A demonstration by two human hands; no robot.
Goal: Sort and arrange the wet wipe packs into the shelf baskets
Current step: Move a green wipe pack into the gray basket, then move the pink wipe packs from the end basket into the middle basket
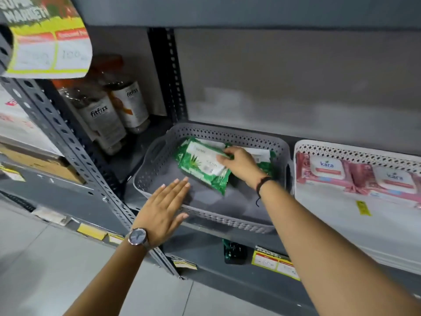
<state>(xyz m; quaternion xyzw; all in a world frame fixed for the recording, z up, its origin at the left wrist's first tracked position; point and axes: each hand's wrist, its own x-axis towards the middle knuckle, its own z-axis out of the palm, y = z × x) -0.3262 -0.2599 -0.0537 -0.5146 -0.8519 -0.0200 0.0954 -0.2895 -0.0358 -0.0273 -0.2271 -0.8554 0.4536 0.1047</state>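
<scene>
A grey perforated basket stands on the shelf. Inside it lies a green wet wipe pack, tilted, with another green pack partly hidden behind my right hand. My right hand grips the top edge of the front green pack inside the basket. My left hand hovers flat with its fingers apart over the basket's front left corner, holding nothing. To the right, a white basket holds two pink Kara wipe packs side by side.
Two fitfizz bottles stand on the shelf left of the grey basket, behind a perforated steel upright. Price tags hang on the shelf's front edge. A yellow price sign hangs at the upper left. Grey floor tiles lie below.
</scene>
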